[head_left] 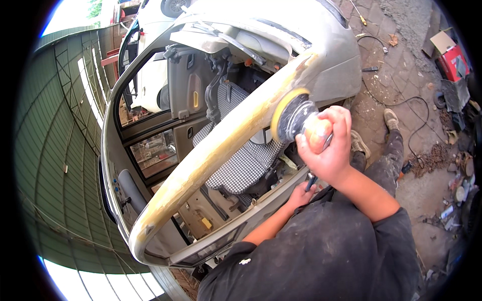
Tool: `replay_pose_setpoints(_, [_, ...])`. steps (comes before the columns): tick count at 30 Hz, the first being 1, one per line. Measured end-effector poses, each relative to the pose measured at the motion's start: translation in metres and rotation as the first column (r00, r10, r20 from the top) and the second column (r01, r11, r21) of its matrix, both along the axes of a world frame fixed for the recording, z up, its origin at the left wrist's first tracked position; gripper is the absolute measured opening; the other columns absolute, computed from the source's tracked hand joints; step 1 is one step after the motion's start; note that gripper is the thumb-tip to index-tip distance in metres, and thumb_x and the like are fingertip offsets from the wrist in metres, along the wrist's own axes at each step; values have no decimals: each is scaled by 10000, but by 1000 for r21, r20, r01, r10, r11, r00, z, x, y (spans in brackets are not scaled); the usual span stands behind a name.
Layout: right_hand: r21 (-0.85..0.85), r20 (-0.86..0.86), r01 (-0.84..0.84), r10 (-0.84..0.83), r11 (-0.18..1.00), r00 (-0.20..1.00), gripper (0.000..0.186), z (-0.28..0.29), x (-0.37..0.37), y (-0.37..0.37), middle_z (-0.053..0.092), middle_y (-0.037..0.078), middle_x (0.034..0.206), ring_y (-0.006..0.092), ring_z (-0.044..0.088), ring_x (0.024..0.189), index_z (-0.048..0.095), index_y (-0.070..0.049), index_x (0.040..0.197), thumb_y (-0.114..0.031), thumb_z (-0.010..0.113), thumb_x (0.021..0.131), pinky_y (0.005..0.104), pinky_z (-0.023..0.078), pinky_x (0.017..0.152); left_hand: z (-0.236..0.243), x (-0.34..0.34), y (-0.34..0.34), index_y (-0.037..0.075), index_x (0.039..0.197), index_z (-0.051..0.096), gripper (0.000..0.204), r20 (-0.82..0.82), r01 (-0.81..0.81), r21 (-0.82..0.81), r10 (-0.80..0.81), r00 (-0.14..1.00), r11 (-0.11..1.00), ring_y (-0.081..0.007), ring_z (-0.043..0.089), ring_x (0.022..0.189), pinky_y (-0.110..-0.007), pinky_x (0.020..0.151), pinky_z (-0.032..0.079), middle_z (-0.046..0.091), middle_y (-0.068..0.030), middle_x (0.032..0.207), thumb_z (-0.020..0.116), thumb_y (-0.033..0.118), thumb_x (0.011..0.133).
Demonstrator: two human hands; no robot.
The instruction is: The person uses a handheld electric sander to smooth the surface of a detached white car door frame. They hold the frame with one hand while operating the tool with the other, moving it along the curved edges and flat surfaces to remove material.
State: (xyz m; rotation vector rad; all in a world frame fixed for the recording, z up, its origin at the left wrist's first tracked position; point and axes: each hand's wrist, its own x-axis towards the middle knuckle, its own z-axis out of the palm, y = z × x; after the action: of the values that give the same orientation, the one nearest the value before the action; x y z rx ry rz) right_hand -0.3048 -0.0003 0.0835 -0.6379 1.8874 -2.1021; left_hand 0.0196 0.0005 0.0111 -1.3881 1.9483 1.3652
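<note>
Paved yard (414, 90), stripped car (334, 70) w/ checked seat (246, 168) inside. R hand (329, 143) grips sander (295, 118) right by the yellow-patched pillar (211, 143); L hand (300, 194), below sander, closed round smth dark (311, 181). Red box (455, 66) off right, flap up, can't see contents tbh.

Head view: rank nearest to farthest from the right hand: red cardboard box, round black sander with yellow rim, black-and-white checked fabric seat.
1. Round black sander with yellow rim: nearest, held in the right hand.
2. Black-and-white checked fabric seat: to the hand's left, lower down.
3. Red cardboard box: farthest, out at the picture's upper right.
</note>
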Motion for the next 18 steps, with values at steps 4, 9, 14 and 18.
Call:
replay_pose_setpoints(4, [-34, -31, -64, 63, 997, 998, 694, 14, 7, 6, 495, 220, 1191, 378, 581, 1073, 530, -99, 1302, -180, 912, 727, 487, 545, 847, -19, 17, 9, 10, 1151, 746, 238, -168, -19, -64, 9, 986, 998, -291, 723, 985, -412, 905, 551, 757, -174, 1051, 646, 211, 1070])
replay_pose_setpoints(9, [-16, -12, -65, 64, 998, 998, 701, 9, 14, 6, 491, 223, 1190, 385, 579, 1082, 517, -102, 1298, -168, 913, 723, 490, 540, 848, -11, 16, 6, 0, 1139, 743, 232, -118, -19, -9, 18, 993, 1000, -286, 711, 990, -414, 916, 543, 759, -182, 1050, 656, 204, 1070])
replay_pose_setpoints(14, [-27, 20, -47, 48, 999, 999, 721, 3, 21, 6, 507, 198, 1195, 379, 567, 1089, 507, -97, 1312, -145, 908, 715, 477, 532, 870, -9, 17, 10, 1, 1109, 725, 222, -92, 13, -69, -19, 996, 998, -325, 701, 961, -425, 899, 541, 737, -189, 1009, 623, 196, 1085])
replay_pose_setpoints(18, [-55, -20, -32, 31, 998, 999, 705, 15, 12, 3, 508, 196, 1194, 375, 568, 1073, 516, -93, 1298, -137, 903, 711, 474, 529, 860, -7, 6, 6, 5, 1133, 708, 215, -221, 2, -125, -30, 975, 992, -306, 700, 950, -426, 889, 541, 723, -170, 982, 602, 189, 1098])
